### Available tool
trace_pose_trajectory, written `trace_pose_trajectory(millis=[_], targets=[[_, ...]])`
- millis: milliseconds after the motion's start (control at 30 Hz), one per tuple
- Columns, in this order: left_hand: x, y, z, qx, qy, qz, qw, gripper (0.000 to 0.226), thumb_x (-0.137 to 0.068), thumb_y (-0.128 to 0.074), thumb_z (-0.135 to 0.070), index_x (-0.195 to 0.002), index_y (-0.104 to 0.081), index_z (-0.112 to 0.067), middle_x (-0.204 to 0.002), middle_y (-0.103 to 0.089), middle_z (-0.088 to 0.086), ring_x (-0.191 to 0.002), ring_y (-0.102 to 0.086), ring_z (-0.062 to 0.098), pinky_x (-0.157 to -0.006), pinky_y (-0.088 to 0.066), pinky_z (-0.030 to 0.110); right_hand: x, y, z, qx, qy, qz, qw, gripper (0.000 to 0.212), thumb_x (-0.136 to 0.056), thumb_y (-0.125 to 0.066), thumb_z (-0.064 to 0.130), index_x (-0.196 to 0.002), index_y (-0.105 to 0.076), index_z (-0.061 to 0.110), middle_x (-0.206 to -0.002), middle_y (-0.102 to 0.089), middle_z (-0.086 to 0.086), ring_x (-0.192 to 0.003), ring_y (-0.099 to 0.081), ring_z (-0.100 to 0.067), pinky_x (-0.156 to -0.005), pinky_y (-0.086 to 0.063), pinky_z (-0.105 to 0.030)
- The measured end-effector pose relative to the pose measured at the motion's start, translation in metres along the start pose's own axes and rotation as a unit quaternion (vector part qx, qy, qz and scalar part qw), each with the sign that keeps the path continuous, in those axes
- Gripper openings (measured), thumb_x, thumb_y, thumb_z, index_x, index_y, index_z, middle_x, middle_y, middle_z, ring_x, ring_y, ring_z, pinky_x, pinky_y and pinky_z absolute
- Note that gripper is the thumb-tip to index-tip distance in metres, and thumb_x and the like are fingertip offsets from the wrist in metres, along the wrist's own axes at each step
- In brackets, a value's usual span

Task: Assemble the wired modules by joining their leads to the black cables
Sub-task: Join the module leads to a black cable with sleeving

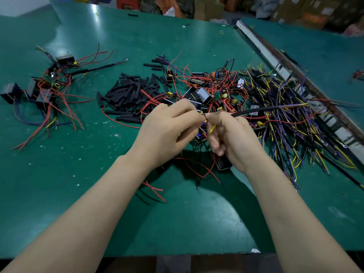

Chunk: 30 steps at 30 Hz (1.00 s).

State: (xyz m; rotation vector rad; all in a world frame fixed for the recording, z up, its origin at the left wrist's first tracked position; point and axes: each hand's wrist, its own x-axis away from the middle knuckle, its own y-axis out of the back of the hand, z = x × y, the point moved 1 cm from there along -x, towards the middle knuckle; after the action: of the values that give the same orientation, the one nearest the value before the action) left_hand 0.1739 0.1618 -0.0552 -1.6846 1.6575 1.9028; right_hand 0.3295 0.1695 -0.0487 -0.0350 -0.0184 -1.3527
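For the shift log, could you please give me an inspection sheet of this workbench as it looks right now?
Surface: green table, scuffed, with white specks.
Job's things: wired modules heaped at centre with red leads; a smaller group of modules at far left.
Clutter: pile of black sleeve pieces; loose red wire offcuts near the front.
Grippers: left hand pinches small leads; right hand grips a black cable; fingertips meet above the modules.
Cables: large heap of black cables with yellow and blue cores at right.
Surroundings: metal rail along the table's right edge; cardboard boxes behind.
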Motion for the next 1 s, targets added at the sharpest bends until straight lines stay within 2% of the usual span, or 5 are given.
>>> trace_pose_trajectory(millis=[167, 367, 467, 700, 1000], targets=[[-0.003, -0.001, -0.001, 0.078, 0.051, 0.004, 0.996, 0.005, -0.087, -0.064, -0.007, -0.088, -0.069, -0.006, -0.087, -0.064, 0.003, -0.078, -0.061, 0.025, -0.067, -0.049, 0.045, 0.000, 0.004, 0.003, 0.007, -0.002, -0.005, 1.000, 0.042, -0.090, -0.048, 0.017, -0.049, -0.056, 0.019, -0.037, -0.043, -0.002, -0.033, -0.034, -0.012, -0.035, -0.028, -0.016], [-0.004, 0.001, -0.002, 0.286, 0.253, 0.028, 0.924, 0.007, -0.088, -0.065, -0.028, -0.081, -0.065, -0.030, -0.070, -0.065, -0.013, -0.065, -0.059, 0.003, -0.065, -0.047, 0.018, 0.005, 0.005, 0.005, 0.047, 0.033, 0.036, 0.998, 0.035, -0.088, -0.048, 0.026, -0.055, -0.059, 0.022, -0.039, -0.045, 0.000, -0.037, -0.038, -0.015, -0.040, -0.031, -0.020], [-0.005, 0.003, -0.003, 0.288, 0.252, 0.059, 0.922, 0.007, -0.088, -0.064, -0.026, -0.081, -0.066, -0.029, -0.069, -0.066, -0.014, -0.060, -0.054, -0.008, -0.060, -0.037, 0.006, 0.004, 0.005, 0.004, 0.054, 0.045, 0.034, 0.997, 0.037, -0.090, -0.047, 0.026, -0.056, -0.059, 0.022, -0.040, -0.047, 0.000, -0.037, -0.040, -0.014, -0.040, -0.032, -0.019], [-0.004, 0.006, -0.004, 0.237, 0.243, 0.066, 0.938, 0.010, -0.092, -0.062, -0.021, -0.082, -0.064, -0.024, -0.067, -0.060, -0.017, -0.052, -0.048, -0.010, -0.054, -0.032, 0.004, 0.001, 0.005, -0.001, 0.104, 0.131, -0.005, 0.986, 0.023, -0.085, -0.055, 0.031, -0.065, -0.064, 0.029, -0.054, -0.058, 0.002, -0.047, -0.048, -0.011, -0.048, -0.039, -0.018], [-0.005, 0.010, -0.003, 0.187, 0.178, 0.078, 0.963, 0.014, -0.083, -0.064, -0.026, -0.081, -0.068, -0.013, -0.071, -0.065, 0.000, -0.074, -0.058, 0.016, -0.066, -0.044, 0.023, 0.000, 0.009, 0.002, 0.091, 0.137, -0.003, 0.986, 0.024, -0.089, -0.059, 0.016, -0.066, -0.061, 0.024, -0.055, -0.055, 0.008, -0.046, -0.049, -0.007, -0.046, -0.037, -0.012]])
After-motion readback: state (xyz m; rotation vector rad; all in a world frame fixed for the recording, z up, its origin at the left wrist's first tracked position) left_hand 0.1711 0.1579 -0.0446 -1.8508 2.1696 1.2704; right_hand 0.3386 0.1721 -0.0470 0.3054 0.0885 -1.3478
